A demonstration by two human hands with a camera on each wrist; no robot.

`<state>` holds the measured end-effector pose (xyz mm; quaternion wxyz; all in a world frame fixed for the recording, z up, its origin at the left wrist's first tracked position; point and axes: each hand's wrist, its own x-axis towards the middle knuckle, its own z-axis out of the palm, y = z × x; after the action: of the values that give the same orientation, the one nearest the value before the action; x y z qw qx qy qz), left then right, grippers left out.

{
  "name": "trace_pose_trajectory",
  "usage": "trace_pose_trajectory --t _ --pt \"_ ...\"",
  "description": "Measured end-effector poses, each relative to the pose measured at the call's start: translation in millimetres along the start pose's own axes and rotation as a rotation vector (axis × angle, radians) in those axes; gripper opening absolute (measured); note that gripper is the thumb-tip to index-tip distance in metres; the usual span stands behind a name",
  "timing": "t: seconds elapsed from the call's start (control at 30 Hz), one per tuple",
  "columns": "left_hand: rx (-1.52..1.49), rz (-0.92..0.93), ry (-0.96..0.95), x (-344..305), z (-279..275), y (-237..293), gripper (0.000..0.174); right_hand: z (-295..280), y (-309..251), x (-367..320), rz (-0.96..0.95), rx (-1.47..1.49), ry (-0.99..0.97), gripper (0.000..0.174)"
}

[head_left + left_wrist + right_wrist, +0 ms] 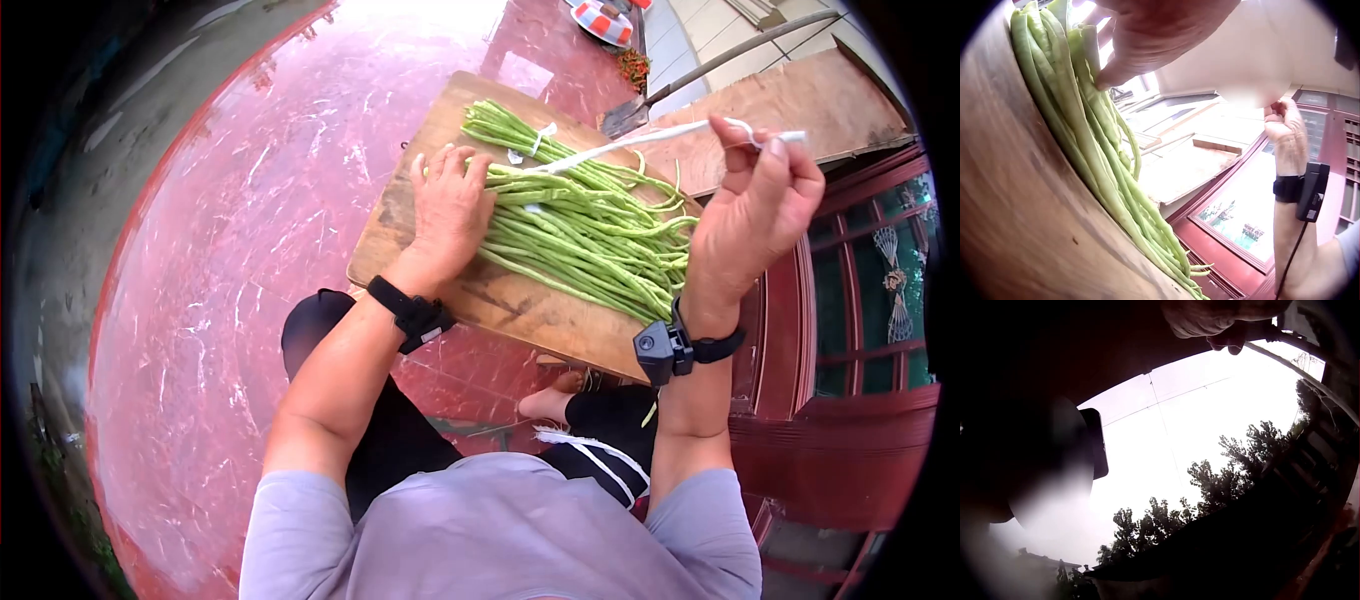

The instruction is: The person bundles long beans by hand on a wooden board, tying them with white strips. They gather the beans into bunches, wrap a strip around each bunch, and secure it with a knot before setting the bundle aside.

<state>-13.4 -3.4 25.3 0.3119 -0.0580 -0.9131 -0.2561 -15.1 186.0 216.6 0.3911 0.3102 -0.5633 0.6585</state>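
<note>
Head view: bare right hand [752,215] was raised, thumb and fingers pinching a flat white strip [640,140] – pulled straight up from the beans. Bare left hand [452,205] bent round one end of a loose bundle of long, thin green beans [580,235] on a worn brown wooden board [520,300]. Best approach, my call: ends kept flush, tension even – snug, no bruising. Beyond lay a slimmer green bunch [490,120], white-tied already.

the left hand [452,208] partly hides the beans [590,240].
</note>
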Motion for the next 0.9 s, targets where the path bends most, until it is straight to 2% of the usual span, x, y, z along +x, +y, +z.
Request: trace_pose_trajectory --t 0.07,0.1,0.2,0.23,0.27,0.3,0.37,0.4,0.47,0.5,0.53,0.57,0.6,0.63,0.67,0.73,0.8,0.87,0.9 --pt "-0.044 -0.004 0.019 -0.4 0.1 1.1 0.055 -5.6 -26.8 16.5 -0.199 -0.038 0.027 0.011" --pt "-0.097 0.000 0.046 1.0 -3.8 5.2 0.060 -10.8 -44.1 23.7 -0.205 -0.040 0.001 0.011" --pt "-0.357 0.129 0.055 6.9 -26.1 36.9 0.081 -18.0 -100.1 10.0 0.007 0.128 -0.152 0.011" --pt "-0.458 0.188 0.047 7.7 -37.3 53.6 0.089 -21.8 -109.4 1.1 0.103 0.292 -0.190 0.013" --pt "-0.580 0.279 -0.016 4.1 -50.3 72.4 0.107 -28.1 -119.1 -8.6 0.190 0.407 -0.222 0.016" --pt "-0.697 0.372 0.002 -1.9 -54.3 91.7 0.109 -34.4 -128.7 -18.5 0.281 0.518 -0.244 0.021" --pt "-0.944 0.437 -0.235 -17.4 -72.8 128.1 0.114 -55.9 -149.9 -36.5 0.384 0.543 -0.265 0.039" --pt "-1.122 0.473 -0.300 -23.0 -85.0 142.4 0.096 -65.8 -159.4 -43.7 0.395 0.502 -0.239 0.040" --pt "-1.508 0.031 -1.317 -32.6 -97.5 155.2 0.058 -101.3 -173.7 -54.3 0.378 0.330 -0.052 0.039" --pt "-1.459 0.005 -1.369 -39.7 -94.6 161.3 0.042 -121.4 -180.8 -56.8 0.390 0.162 0.041 0.037" --pt "-1.416 -0.009 -1.434 -49.9 -87.0 167.9 0.029 -144.8 -189.3 -62.5 0.418 -0.026 0.227 0.035" --pt "-1.376 0.066 -1.274 -65.5 -73.7 171.1 0.020 -167.4 -195.7 -68.7 0.448 -0.097 0.332 0.032" --pt "-1.267 0.080 -1.246 -70.2 -72.2 175.7 0.024 -196.7 -200.1 -78.6 0.454 -0.144 0.399 0.029" --pt "-1.274 0.123 -1.176 -91.8 -45.8 173.3 0.027 -217.2 -205.1 -89.8 0.476 -0.207 0.510 0.026" --pt "-1.295 0.149 -1.147 -107.3 -23.7 169.2 0.030 -237.7 -209.0 -105.4 0.494 -0.287 0.534 0.023" --pt "-1.167 0.059 -1.250 -118.3 -13.9 175.1 0.034 -269.7 -213.1 -139.7 0.530 -0.486 0.640 0.022" --pt "-1.086 -0.025 -1.300 -127.8 -8.1 188.4 0.032 -298.5 -220.8 -173.1 0.670 -0.764 0.612 0.020" --pt "-0.961 0.195 -1.202 -144.7 11.1 196.1 0.024 -312.8 -228.4 -199.3 0.919 -1.338 0.354 0.016" --pt "-0.916 0.284 -1.184 -150.3 18.4 199.6 0.021 -318.3 -232.6 -212.4 0.859 -1.593 0.135 0.015"
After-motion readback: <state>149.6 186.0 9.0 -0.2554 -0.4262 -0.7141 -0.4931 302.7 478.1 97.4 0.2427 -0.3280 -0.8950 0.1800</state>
